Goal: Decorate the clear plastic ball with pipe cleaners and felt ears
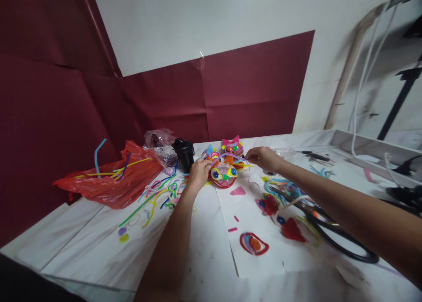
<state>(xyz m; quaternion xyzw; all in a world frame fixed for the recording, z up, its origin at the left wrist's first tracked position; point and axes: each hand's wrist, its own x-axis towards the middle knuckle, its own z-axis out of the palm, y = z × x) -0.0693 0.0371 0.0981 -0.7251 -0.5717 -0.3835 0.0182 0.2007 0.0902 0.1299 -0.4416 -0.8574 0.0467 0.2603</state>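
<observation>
A purple pipe cleaner (227,155) arches between my two hands, above a round craft face (224,174) with yellow-rimmed blue eyes and a green nose. My left hand (199,173) is closed on its left end, close beside the face. On the right end, the fingers of my right hand (263,158) are pinched. Behind stands a second craft face (233,147) with pink pointed ears and red eyes. A red-rimmed eye piece (254,243) lies on white paper (244,267) nearer to me.
Left are a red plastic bag (115,187) with pipe cleaners, loose pipe cleaners (154,201) and a black bottle (184,154). Large black-handled scissors (343,238) lie under my right forearm, near red heart-shaped pieces (292,230). Further right, a white cable (358,100) hangs down.
</observation>
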